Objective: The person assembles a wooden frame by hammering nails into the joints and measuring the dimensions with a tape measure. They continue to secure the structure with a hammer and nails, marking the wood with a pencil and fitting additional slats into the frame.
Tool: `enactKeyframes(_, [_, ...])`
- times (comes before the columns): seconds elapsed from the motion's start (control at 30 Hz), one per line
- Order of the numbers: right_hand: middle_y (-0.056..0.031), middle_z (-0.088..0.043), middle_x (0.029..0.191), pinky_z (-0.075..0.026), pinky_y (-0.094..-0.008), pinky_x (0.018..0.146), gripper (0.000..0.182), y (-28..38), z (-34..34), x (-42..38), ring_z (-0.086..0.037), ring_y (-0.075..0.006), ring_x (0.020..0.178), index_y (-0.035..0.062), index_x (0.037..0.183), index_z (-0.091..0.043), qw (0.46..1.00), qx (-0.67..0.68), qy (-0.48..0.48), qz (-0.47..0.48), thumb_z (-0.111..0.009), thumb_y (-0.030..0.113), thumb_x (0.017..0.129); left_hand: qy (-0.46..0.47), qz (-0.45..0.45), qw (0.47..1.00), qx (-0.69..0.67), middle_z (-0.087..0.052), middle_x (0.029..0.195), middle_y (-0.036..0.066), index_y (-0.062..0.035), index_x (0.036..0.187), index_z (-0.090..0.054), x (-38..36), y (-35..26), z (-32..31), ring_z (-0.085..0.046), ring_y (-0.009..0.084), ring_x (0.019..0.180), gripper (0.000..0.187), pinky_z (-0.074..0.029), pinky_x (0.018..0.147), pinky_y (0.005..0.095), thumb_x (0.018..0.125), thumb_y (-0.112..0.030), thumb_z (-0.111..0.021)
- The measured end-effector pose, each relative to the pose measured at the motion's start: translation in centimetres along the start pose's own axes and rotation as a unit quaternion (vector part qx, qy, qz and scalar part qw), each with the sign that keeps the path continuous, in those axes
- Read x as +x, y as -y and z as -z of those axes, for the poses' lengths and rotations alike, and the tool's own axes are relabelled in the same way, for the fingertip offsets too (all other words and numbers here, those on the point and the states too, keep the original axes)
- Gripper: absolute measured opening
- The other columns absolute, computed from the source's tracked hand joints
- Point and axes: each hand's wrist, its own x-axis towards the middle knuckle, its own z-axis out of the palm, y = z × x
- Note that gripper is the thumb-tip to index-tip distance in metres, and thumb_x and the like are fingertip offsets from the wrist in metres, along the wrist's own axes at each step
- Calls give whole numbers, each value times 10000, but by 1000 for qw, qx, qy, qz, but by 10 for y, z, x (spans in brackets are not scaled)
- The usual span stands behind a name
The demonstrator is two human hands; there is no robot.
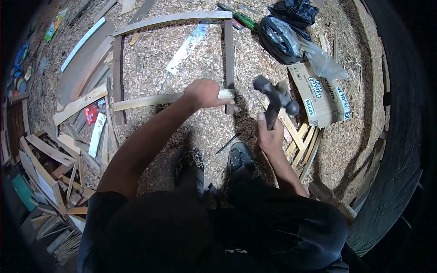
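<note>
A rectangular frame of wooden strips lies on the shavings ahead of me. Its near side is a pale wooden slat [150, 101], set across two darker strips, the right strip [229, 54] and the left strip [118, 68]. My left hand [203, 93] is closed over the slat close to its right end, fingers toward the corner; whether it also pinches something small is hidden. To the right of that corner, my right hand [271, 136] grips a hammer [275, 98] by its handle, the head raised above the ground. The frame's far side is another pale slat [173, 19].
Wood offcuts [54, 154] are heaped at the left, with more strips [302, 141] at the right. A cardboard box [318, 98] and black plastic bags [280, 38] lie at the upper right. My shoes [240, 157] stand just behind the frame.
</note>
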Motion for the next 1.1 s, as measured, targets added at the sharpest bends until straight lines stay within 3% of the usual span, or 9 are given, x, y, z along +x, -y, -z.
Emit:
enactKeyframes(0.17, [2, -431, 616, -343, -284, 413, 408, 12, -13, -17, -413, -109, 464, 107, 869, -436, 920, 264, -73, -279, -436, 477, 1040, -77, -33, 996, 13, -654, 647, 191, 15, 738, -703, 0, 6, -12, -680, 358, 623, 824, -559, 656, 459, 864, -763, -465])
enactKeyframes(0.3, [-8, -410, 612, -346, -295, 404, 466, 2, -44, -23, -391, -119, 457, 100, 843, -411, 884, 349, -126, -285, -409, 525, 1035, -106, -43, 993, 18, -647, 629, 181, 15, 740, -705, 2, 11, -24, -681, 339, 608, 841, -561, 643, 453, 860, -779, -454])
enactKeyframes(0.37, [-1, -401, 607, -339, -289, 396, 449, 9, -53, -18, -369, -113, 452, 108, 837, -408, 885, 301, 13, -355, -419, 510, 1037, -98, -49, 994, 12, -647, 627, 180, 15, 739, -705, 5, 13, -24, -682, 326, 603, 848, -564, 634, 454, 858, -785, -452])
enactKeyframes(0.43, [0, -406, 606, -335, -280, 385, 432, 16, -58, -15, -368, -110, 441, 116, 838, -408, 860, 342, 1, -378, -411, 497, 1042, -52, -38, 998, 10, -647, 621, 178, 13, 734, -705, 4, 7, -18, -681, 315, 590, 848, -566, 625, 453, 857, -787, -452])
enactKeyframes(0.57, [8, -379, 596, -337, -273, 392, 393, 8, -55, -26, -371, -99, 447, 128, 889, -406, 876, 389, -63, -279, -383, 484, 1053, -58, -36, 998, 17, -645, 609, 183, 15, 727, -702, 7, 10, -18, -674, 313, 563, 844, -570, 616, 453, 864, -779, -454])
enactKeyframes(0.77, [3, -434, 612, -348, -266, 399, 385, 25, -65, -16, -412, -97, 452, 117, 834, -417, 882, 302, 58, -356, -436, 436, 1050, -95, -43, 995, 3, -657, 645, 207, 11, 727, -699, 11, 16, -25, -689, 357, 634, 790, -562, 662, 467, 850, -746, -509])
enactKeyframes(0.83, [17, -455, 625, -361, -249, 443, 353, 15, -66, -28, -431, -72, 500, 112, 825, -440, 926, 267, 33, -266, -470, 383, 1049, -99, -40, 994, -7, -659, 655, 216, 14, 727, -696, 6, 11, -22, -691, 372, 663, 787, -561, 691, 470, 845, -742, -515])
enactKeyframes(0.93, [32, -498, 653, -370, -257, 537, 295, -20, -36, -25, -443, -53, 611, 57, 830, -530, 993, 43, -8, -108, -551, 279, 1023, -4, -2, 1000, 2, -685, 782, 214, 13, 812, -705, 5, 6, -9, -699, 363, 786, 779, -549, 770, 473, 825, -747, -537])
enactKeyframes(1.1, [-77, -517, 536, -388, -330, 446, 246, -32, 8, -10, -479, -132, 453, 3, 912, -581, 977, -207, 58, 0, -646, 235, 964, 20, 25, 999, 0, -703, 881, 214, 12, 879, -714, 4, 1, -1, -700, 350, 881, 737, -539, 827, 466, 820, -711, -582])
